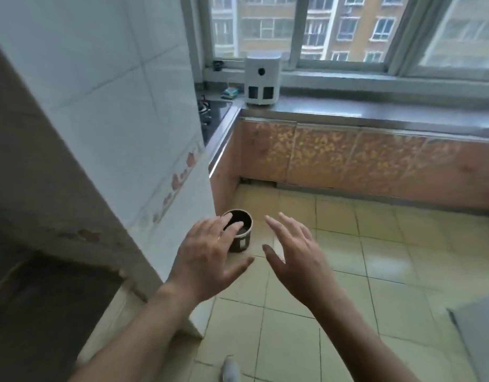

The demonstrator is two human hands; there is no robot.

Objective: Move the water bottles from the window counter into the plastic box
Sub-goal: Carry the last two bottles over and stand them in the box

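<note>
1. Left hand [207, 252]: held out over the floor, fingers spread, palm down, nothing in it.
2. Right hand [298, 255]: beside the left, apart from it, fingers loosely spread, also bare.
3. Dark pot [242, 235]: stands on the tiled floor [375, 271] near the wall corner, partly behind left fingertips.
4. Window counter [375, 111]: w/ a white appliance [262, 81] at its left end.
5. Water bottles, plastic box: can't tell where; neither can be made out.
</note>
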